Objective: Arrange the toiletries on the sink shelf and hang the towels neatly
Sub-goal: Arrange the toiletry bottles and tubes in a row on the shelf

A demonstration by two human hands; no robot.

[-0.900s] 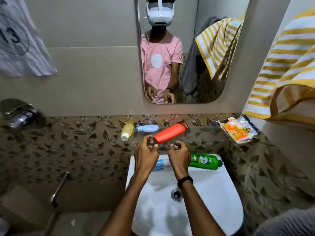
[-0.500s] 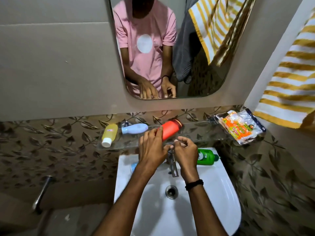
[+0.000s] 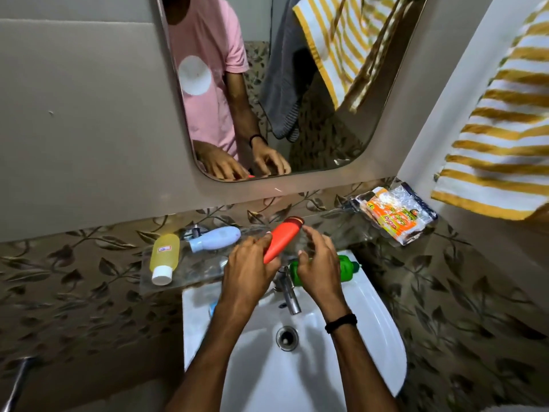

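On the glass shelf (image 3: 190,272) over the sink an orange bottle (image 3: 282,237) is tilted up, lifted at its near end by my left hand (image 3: 252,269). My right hand (image 3: 319,260) hovers open just right of the bottle, fingers spread. A yellow bottle (image 3: 165,257) and a pale blue bottle (image 3: 215,238) lie on the shelf's left part. Behind my right hand a green bottle (image 3: 346,267) lies on the sink's back rim. A plastic packet (image 3: 396,217) rests at the shelf's right end. A yellow-striped towel (image 3: 502,138) hangs on the right wall.
The white sink (image 3: 371,337) has a chrome tap (image 3: 289,295) and a drain (image 3: 286,337) below my hands. A mirror (image 3: 312,84) above reflects a grey towel and the striped towel. A small blue item (image 3: 212,307) lies on the sink's left rim, partly hidden by my left arm.
My left hand has taken hold of the orange bottle and tipped its near end up. My right hand opened and moved beside it. The camera tilted down and closer.
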